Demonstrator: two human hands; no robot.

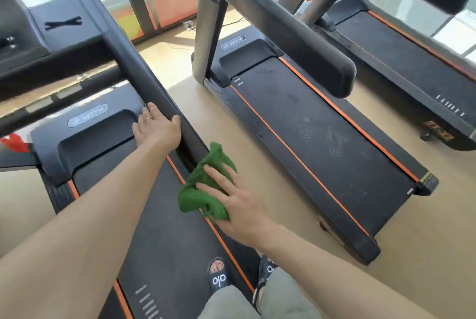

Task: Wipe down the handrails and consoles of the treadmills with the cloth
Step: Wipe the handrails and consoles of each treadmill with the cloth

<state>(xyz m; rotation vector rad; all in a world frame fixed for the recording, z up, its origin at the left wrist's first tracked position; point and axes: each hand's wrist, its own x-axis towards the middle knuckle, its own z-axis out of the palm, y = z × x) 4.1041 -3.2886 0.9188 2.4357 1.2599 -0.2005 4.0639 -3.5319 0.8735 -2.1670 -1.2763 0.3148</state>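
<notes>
I stand on the belt of the nearest treadmill (164, 236). Its black right handrail (134, 66) runs from the console (59, 25) at upper left down toward me. My left hand (157, 129) grips the rail, thumb over the top and fingers round the inner side. Just below it, my right hand (237, 200) presses a crumpled green cloth (203, 187) onto the rail's near end, its fingers spread flat over the cloth. The rail's end is hidden under the cloth.
A second treadmill (316, 143) stands to the right across a strip of beige floor (257, 184), its handrail (304, 43) jutting toward me. A third treadmill (401, 56) is at far right. Windows run along the back. My sandalled feet (219, 276) are on the belt.
</notes>
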